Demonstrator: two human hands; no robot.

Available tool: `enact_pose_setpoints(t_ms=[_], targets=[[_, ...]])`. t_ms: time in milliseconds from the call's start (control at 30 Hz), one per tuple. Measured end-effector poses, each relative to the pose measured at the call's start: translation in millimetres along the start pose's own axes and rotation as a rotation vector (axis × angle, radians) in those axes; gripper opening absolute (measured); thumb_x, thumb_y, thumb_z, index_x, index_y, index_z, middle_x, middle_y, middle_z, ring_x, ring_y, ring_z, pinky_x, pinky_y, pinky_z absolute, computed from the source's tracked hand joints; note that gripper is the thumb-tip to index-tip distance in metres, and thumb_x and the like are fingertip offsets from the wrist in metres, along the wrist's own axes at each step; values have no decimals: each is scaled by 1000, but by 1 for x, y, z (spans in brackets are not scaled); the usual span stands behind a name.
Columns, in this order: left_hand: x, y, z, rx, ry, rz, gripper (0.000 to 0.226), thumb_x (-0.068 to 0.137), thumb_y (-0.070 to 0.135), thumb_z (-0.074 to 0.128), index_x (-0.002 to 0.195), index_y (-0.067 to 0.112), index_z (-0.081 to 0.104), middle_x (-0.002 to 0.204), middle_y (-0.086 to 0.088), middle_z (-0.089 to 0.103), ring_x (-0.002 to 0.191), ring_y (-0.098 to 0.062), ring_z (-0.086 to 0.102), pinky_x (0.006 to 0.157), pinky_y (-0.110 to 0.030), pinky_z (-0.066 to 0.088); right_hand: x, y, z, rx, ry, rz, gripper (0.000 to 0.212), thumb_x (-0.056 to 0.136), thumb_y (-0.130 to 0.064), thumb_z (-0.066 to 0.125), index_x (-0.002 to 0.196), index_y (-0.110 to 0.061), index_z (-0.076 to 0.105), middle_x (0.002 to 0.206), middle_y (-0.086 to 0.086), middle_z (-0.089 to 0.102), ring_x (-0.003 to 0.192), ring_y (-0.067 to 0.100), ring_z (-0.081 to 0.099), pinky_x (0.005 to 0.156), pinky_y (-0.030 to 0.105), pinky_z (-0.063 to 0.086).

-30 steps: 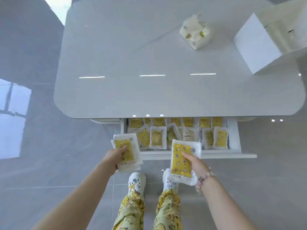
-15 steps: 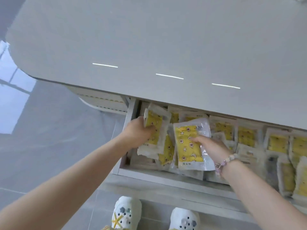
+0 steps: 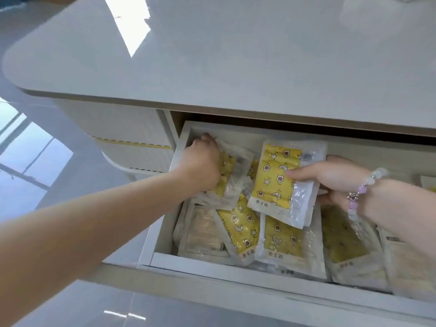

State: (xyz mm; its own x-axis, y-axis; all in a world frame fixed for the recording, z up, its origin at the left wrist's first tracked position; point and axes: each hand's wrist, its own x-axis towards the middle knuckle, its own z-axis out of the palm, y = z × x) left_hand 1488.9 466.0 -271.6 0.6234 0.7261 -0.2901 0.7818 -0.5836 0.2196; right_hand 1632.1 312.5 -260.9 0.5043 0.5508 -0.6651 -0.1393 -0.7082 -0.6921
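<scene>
The white table top (image 3: pixel 236 55) now fills the far half of my view. A second ago I saw the whole table from standing height, so the head has come down and in close. Under its near edge the open drawer (image 3: pixel 200 261) has grown from a thin strip to most of the near scene. The loose packets (image 3: pixel 283 241) in it lie overlapping, most with yellow star print up and paler ones at the near left.

Both arms have moved from in front of the drawer to well inside it. The left hand (image 3: pixel 201 165) has reached the far-left corner, knuckles up, with its fingers curled round the left packet (image 3: pixel 232 177), which lies against the heap there. The right hand (image 3: pixel 330 178) sits to the right of it, thumb on the print and fingers behind, pinching the right packet (image 3: pixel 276 178). That packet stands tilted above the heap with its top near the far wall, not yet laid down. A bead bracelet (image 3: pixel 361 187) rides on the right wrist.

I judge the stowing is nearly done — the left packet is as good as placed and only wants letting go, while the right packet has yet to be lowered into the space by the far wall.
</scene>
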Motion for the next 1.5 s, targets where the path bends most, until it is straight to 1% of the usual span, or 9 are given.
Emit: enact_pose_setpoints(t_ms=[67,233,333,433,667,800,1067,1267,1500], targets=[[0,-2,2,82,25,15,54,87,7,56,134,-1,30,113,-12,55,102,-28,58,66,-26,40,1,-7,-3,9,9,-8,21,80,-23,73,94,-7,68,86,8,74,66,16,70,59,27,55],[0,2,-4,377,186,262,56,86,12,61,134,1,34,122,-14,52,110,-28,51,75,-30,45,8,-16,-2,11,-45,-9,29,75,-23,76,99,-8,68,94,6,73,91,21,68,78,33,56],[-11,12,-21,-105,59,251,45,91,34,59,130,14,46,123,0,53,109,-19,53,86,-26,44,3,-16,-2,88,-136,-16,12,80,-14,70,90,-11,67,79,0,75,71,12,71,61,23,53],[-27,23,-31,-845,-389,-23,33,91,41,55,111,15,60,101,2,71,94,-16,67,92,-31,50,0,-15,-1,170,-223,-41,11,83,-10,66,93,-11,67,79,-1,75,70,10,71,66,24,54],[-13,20,-12,-910,-386,-77,20,84,15,70,101,14,62,101,-8,72,99,-27,68,93,-43,52,4,-15,-6,57,-133,-15,27,79,-26,73,101,-12,68,102,3,71,87,23,68,75,28,55],[3,25,-6,-737,-314,-131,51,80,23,74,125,10,54,111,-8,66,101,-25,64,94,-39,51,-7,-9,-29,-18,17,-31,13,88,-16,64,99,-11,62,94,6,65,78,15,62,58,24,53],[5,36,4,-428,-193,-80,24,84,29,68,100,14,58,101,-6,65,89,-19,61,68,-25,48,-7,2,-30,-271,135,-60,9,86,-3,57,79,-8,60,66,5,61,54,16,56,47,20,48],[7,31,4,-419,-204,-106,27,77,25,76,72,16,52,88,-6,67,77,-19,68,73,-29,58,-6,0,-17,-365,148,-136,11,81,-7,60,74,-15,64,66,3,65,55,13,60,48,23,50],[19,35,-9,-165,-240,19,33,73,33,80,66,13,54,61,2,63,53,-9,65,62,-23,58,4,-10,-5,-481,141,-193,10,82,-15,61,74,-21,64,83,7,73,76,25,70,73,37,59]])
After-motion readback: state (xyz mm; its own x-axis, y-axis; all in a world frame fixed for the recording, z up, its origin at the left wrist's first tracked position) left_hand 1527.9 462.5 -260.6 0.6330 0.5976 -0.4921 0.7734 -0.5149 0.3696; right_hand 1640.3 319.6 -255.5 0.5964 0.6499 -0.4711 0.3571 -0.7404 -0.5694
